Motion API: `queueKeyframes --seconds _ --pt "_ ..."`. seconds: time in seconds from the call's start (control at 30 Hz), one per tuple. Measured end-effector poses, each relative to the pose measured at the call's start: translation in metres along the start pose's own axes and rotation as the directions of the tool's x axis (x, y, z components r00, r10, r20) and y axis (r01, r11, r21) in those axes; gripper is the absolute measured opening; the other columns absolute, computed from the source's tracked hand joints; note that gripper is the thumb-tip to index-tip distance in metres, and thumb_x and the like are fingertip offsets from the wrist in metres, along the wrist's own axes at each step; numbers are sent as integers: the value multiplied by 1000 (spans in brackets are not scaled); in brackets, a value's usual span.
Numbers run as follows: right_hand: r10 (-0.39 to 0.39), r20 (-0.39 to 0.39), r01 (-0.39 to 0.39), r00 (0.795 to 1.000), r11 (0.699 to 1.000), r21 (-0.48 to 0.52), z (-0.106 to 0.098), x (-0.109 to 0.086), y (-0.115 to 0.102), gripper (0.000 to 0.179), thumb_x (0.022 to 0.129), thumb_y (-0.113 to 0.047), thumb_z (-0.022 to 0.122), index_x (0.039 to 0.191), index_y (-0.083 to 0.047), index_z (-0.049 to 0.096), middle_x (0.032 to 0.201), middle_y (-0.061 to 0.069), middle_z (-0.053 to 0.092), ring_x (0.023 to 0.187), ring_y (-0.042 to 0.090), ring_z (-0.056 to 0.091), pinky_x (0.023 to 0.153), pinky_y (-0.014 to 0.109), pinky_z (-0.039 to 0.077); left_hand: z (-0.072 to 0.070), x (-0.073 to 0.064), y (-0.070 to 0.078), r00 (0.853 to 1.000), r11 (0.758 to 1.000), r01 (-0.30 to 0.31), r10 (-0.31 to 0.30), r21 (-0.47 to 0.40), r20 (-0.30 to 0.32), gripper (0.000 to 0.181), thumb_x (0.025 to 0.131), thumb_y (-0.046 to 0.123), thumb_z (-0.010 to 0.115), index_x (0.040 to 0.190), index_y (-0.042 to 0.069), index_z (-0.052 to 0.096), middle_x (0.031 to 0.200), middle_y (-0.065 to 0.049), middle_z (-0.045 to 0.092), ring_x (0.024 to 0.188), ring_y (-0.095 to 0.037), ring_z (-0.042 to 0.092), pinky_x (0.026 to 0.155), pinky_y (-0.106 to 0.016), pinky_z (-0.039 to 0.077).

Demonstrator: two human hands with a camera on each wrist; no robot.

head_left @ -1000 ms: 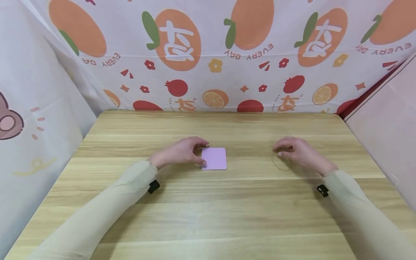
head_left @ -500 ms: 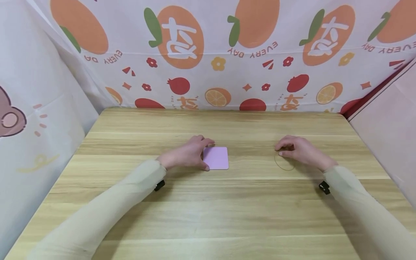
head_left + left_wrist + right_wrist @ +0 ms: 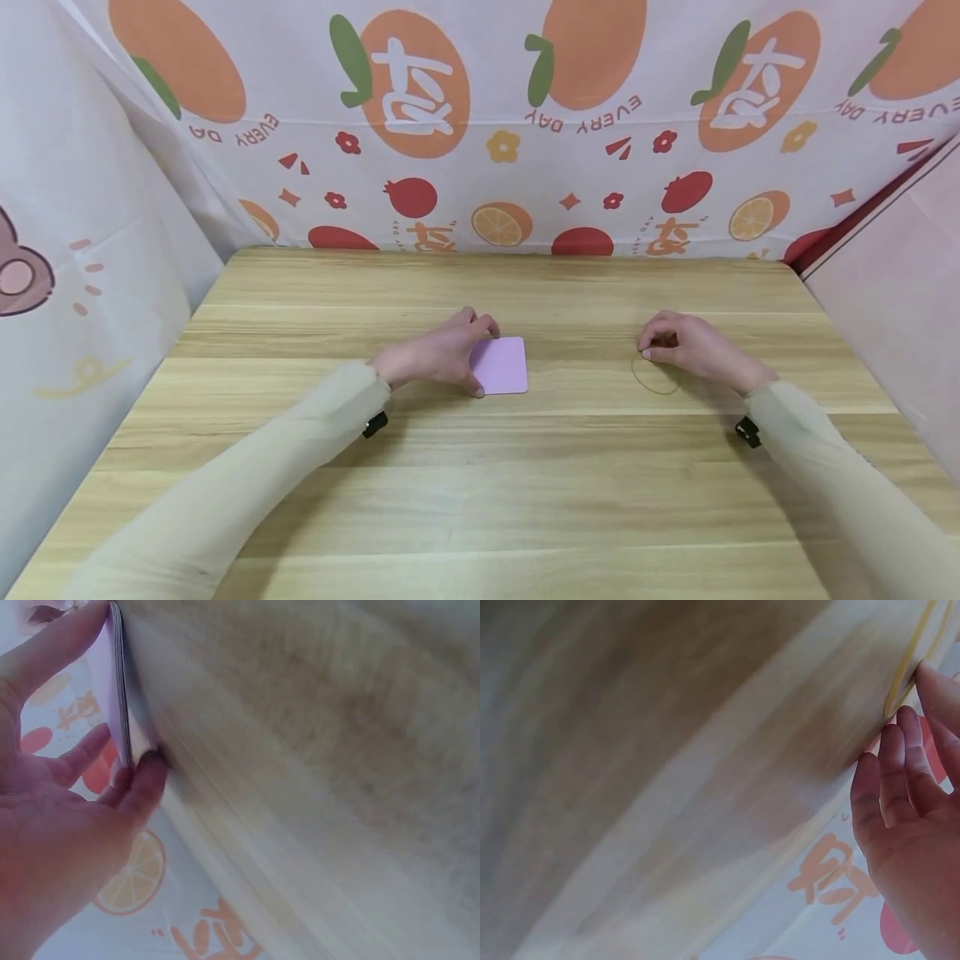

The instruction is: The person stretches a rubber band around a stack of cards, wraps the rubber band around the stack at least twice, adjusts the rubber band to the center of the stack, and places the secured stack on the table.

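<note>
A flat stack of square purple cards (image 3: 504, 365) lies near the middle of the table. Its layered edge shows in the left wrist view, where the stack (image 3: 117, 682) sits between thumb and fingers. My left hand (image 3: 442, 352) grips it by its near and far edges, covering the left side. To the right, a thin yellowish rubber band (image 3: 655, 392) forms a loop on the tabletop. My right hand (image 3: 697, 346) pinches the loop's far end between thumb and fingertips; in the right wrist view the band (image 3: 906, 660) runs up from the fingertips.
The wooden table (image 3: 465, 483) ends at a fruit-printed curtain (image 3: 502, 183) behind. Pale cloth (image 3: 112, 208) hangs at the left and a pinkish panel (image 3: 900, 292) stands at the right. A dark band with a small camera (image 3: 375, 423) sits at each wrist.
My left hand has moved slightly right and settled around the stack, its thumb shifting from the top to the near edge. My right hand stays almost in place at the rubber band.
</note>
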State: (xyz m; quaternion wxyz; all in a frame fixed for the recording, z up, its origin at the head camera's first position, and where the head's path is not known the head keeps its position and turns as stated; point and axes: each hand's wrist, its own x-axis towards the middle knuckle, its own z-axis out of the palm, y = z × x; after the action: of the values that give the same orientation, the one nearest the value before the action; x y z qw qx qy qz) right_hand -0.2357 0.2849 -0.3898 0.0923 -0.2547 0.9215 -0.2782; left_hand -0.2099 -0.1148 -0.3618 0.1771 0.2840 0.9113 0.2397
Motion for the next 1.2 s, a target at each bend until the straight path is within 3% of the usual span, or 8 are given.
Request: queueKeyframes --seconds 0.2,0.47,0.77,1.0,1.2 --pt "13 8 -13 1000 999 -37 1 -2 -3 8 92 -9 70 92 -17 68 99 -2 62 90 18 54 80 36 47 4 -3 -1 1000 999 -17 16 -39 -15 79 67 11 91 134 6 49 120 -12 40 106 -26 49 93 -36 46" --pt "14 19 -13 1000 998 -69 5 -2 -3 5 94 -14 68 96 -11 64 95 1 57 85 18 51 74 32 45 6 -6 -5 998 998 -50 49 -37 -35 76 70 9 89 136 6 51 117 -10 51 101 -23 53 89 -35 48" --pt "8 1 -8 1000 996 -84 5 -5 -6 7 95 -8 65 93 -14 62 94 2 56 84 18 50 74 34 44 4 -9 -4 993 993 -66 56 -98 -101 52 85 -1 72 134 5 57 114 -10 57 93 -23 53 82 -34 47" --pt "4 -6 -4 1000 1000 -29 2 -7 -13 6 98 -8 61 94 -14 62 94 1 61 87 18 54 78 37 46 3 -11 -3 985 982 -58 27 -179 -169 51 82 -9 71 130 4 61 124 -13 61 98 -24 54 83 -35 48" --pt "21 -6 -20 1000 997 75 1 -7 -14 4 99 -10 60 96 -10 62 93 2 65 86 18 57 75 29 48 3 -13 -5 981 968 -27 -22 -250 -192 52 79 -10 73 126 8 65 115 -11 62 90 -24 54 73 -31 49"
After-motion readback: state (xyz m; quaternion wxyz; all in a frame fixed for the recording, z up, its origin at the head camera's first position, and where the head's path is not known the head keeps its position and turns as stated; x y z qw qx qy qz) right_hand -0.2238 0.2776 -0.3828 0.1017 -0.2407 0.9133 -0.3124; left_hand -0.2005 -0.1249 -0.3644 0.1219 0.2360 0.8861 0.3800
